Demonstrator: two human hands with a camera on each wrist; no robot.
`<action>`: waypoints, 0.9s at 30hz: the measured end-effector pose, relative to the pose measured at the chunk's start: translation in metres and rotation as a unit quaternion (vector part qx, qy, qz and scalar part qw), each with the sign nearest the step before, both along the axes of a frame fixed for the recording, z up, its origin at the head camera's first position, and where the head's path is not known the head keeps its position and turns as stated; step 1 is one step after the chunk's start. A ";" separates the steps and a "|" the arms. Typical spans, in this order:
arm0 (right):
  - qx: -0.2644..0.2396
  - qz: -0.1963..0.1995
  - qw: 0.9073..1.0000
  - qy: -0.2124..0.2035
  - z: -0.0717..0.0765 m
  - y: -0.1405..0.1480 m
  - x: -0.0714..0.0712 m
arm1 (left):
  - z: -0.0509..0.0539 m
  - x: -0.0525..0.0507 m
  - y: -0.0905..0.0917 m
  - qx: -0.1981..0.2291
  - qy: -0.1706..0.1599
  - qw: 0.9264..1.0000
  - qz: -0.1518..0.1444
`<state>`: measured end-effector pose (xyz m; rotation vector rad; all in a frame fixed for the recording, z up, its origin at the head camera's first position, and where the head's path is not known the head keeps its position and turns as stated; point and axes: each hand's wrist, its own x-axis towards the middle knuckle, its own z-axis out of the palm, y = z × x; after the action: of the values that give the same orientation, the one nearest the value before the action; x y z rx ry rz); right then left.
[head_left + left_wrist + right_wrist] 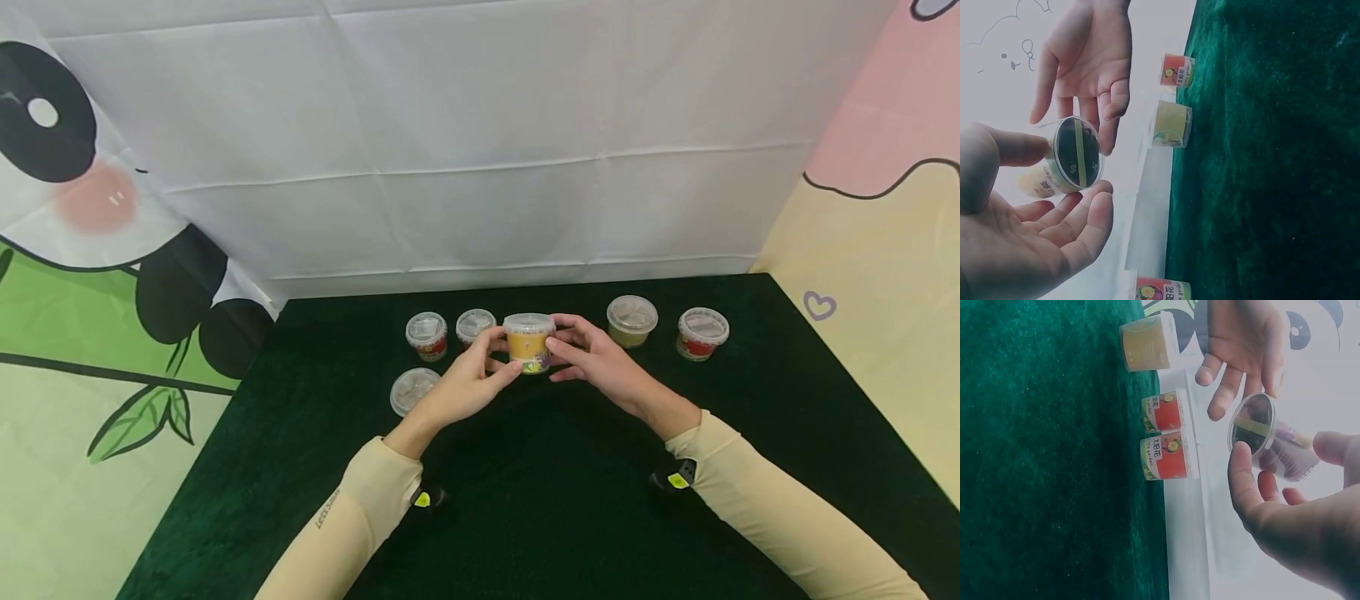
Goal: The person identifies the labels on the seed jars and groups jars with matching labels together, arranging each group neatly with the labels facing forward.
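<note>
Both hands hold a yellow-labelled cup with a clear lid (528, 343) upright above the green cloth. The left hand (468, 382) grips its left side between thumb and fingers; the right hand (609, 367) holds its right side with thumb and fingertips. In the left wrist view, the left hand (1029, 240) is near the camera, with the cup's dark base (1079, 153) showing a pale strip and the right hand (1094, 62) beyond. In the right wrist view, the right hand (1297, 519) has fingertips against the cup (1288, 450), and the left hand (1244, 350) is behind.
Behind and left of the left hand stand two red-labelled cups (427, 335) (467, 340) and a lidded cup (412, 390) it partly covers. On the right are a yellowish cup (631, 321) and a red-labelled cup (702, 333). A white sheet (480, 208) hangs behind the green cloth (540, 517).
</note>
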<state>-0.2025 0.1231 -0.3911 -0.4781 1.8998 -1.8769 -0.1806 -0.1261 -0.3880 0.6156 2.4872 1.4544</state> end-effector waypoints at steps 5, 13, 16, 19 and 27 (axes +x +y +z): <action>0.007 0.009 1.000 0.007 0.001 0.000 0.000 | 0.000 0.001 0.002 0.003 -0.015 1.000 -0.012; 0.026 0.022 0.999 0.026 0.000 -0.002 0.000 | -0.003 0.001 0.006 0.013 -0.026 0.999 -0.023; 0.030 0.023 0.999 0.033 0.001 -0.001 0.000 | -0.002 0.001 0.007 0.013 -0.024 0.999 -0.024; 0.038 0.021 0.998 0.041 0.002 0.000 -0.001 | -0.002 0.000 0.007 0.012 -0.016 0.999 -0.026; 0.041 0.018 0.997 0.056 -0.003 0.004 -0.002 | -0.006 -0.001 0.004 0.005 -0.005 1.000 -0.022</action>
<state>-0.2045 0.1268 -0.3937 -0.5984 2.0179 -1.7755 -0.1813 -0.1225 -0.3937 0.6593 2.4445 1.4505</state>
